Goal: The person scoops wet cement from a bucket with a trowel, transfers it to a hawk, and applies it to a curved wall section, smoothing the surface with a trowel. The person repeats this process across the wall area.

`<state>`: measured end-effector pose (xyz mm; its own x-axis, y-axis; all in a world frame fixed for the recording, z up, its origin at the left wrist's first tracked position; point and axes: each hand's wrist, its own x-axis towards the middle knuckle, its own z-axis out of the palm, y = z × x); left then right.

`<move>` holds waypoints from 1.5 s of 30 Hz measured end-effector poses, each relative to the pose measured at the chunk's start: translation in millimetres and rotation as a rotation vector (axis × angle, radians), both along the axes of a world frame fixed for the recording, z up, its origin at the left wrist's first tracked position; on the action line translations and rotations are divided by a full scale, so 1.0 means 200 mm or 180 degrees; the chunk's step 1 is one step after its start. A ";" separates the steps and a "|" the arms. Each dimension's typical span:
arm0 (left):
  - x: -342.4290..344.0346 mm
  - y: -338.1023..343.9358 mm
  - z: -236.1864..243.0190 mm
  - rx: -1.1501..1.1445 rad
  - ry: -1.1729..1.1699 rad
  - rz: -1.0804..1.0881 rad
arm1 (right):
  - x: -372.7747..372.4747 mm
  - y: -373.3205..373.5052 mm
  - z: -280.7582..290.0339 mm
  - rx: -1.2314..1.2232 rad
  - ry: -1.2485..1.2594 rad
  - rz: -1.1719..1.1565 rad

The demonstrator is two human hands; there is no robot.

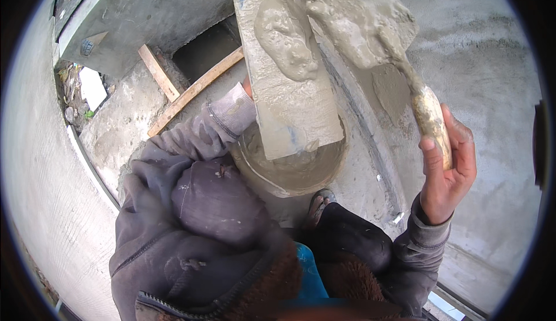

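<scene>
My right hand (449, 170) is closed around the pale handle of a trowel (430, 118), whose blade is thickly coated with wet grey mortar. The blade is up at the top, beside the far end of a long rectangular plasterer's hawk (301, 106). A mound of wet mortar (284, 37) lies on the hawk. Behind the hawk's left edge only a sliver of my left hand (248, 86) shows; it holds the board from beneath, its fingers hidden. Below the hawk's near end stands a round tub (284, 190) containing more wet mortar, partly covered by the board.
Two wooden strips (197, 92) meet beside a dark rectangular opening (208, 48) at the left. A grey plastered wall (486, 89) rises on the right, with a ledge (370, 135) along its foot. My sandalled foot (320, 202) is close to the tub.
</scene>
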<state>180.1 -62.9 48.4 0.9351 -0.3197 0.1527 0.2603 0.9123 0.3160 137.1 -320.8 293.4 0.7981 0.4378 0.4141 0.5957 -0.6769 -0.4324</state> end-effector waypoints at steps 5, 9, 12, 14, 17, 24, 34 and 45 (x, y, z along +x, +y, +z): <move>0.05 0.18 0.02 0.0709 0.0263 0.0586 | -0.06 -0.36 0.12 0.0885 0.1853 -0.0492; 0.18 0.30 0.15 0.1371 0.0116 0.0899 | -0.09 -0.47 -0.16 0.0616 0.2897 -0.0330; 0.35 0.29 0.33 0.1649 -0.0217 0.0855 | -0.08 -0.43 -0.48 -0.0640 0.2952 0.0004; 0.45 0.15 0.53 0.1807 -0.0526 0.0717 | -0.09 -0.39 -0.61 -0.1359 0.2710 0.0304; 0.54 -0.29 0.72 0.1685 -0.0892 0.0346 | -0.19 -0.50 -0.69 -0.0822 0.0213 0.0158; 0.30 -1.47 0.77 0.0338 -0.0687 -0.0353 | -0.22 -0.86 -0.50 -0.0857 -0.1811 -0.0533; -0.28 -2.46 -0.09 0.0745 0.0352 0.0219 | -0.47 -1.56 -0.92 -0.2226 -0.0633 -0.1748; -0.19 -2.48 -0.73 0.2411 0.0717 0.0878 | -0.01 -1.69 -1.75 -0.1723 -0.0089 -0.1043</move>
